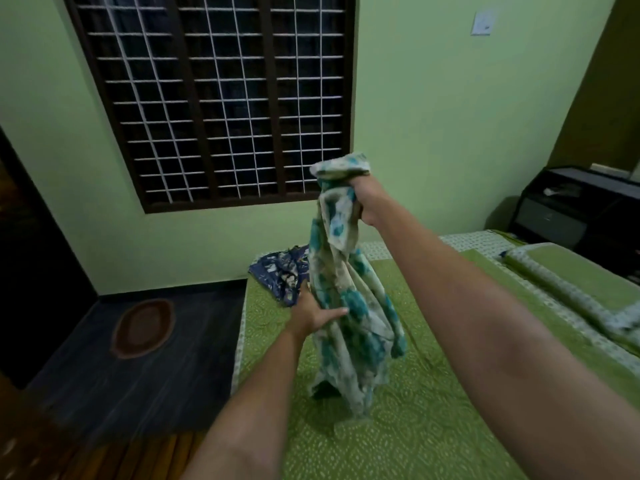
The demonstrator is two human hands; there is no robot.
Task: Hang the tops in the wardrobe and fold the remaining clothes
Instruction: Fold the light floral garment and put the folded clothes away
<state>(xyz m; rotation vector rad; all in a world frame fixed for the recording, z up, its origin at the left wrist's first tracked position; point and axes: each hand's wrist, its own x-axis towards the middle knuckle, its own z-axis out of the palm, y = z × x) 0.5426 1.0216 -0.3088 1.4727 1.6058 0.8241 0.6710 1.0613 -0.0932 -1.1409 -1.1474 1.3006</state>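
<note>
Head view shows the right hand (365,199) raised over the bed (433,427), its fingers curled tight round the bunched top end of a teal-and-cream printed garment (349,306). The cloth hangs straight down from that fist, and its lower edge seems to brush the green bedcover near the middle of the bed. Lower and to the left, the left hand (313,315) meets the hanging fabric about halfway down, thumb laid across the front; its fingers are hidden behind the folds, so whether it grips or only steadies I cannot tell.

On the far left corner of the bed lies a dark blue printed garment (282,271), crumpled, just behind the left hand. A pillow (571,275) sits at the far right.

The risk, as I see it, is the twisted bundle: held by a wad instead of shoulders or collar, it may stay tangled and go badly onto a hanger. The trailing hem could also drag on the bedcover, or the left hand could catch the blue garment beside it.
</note>
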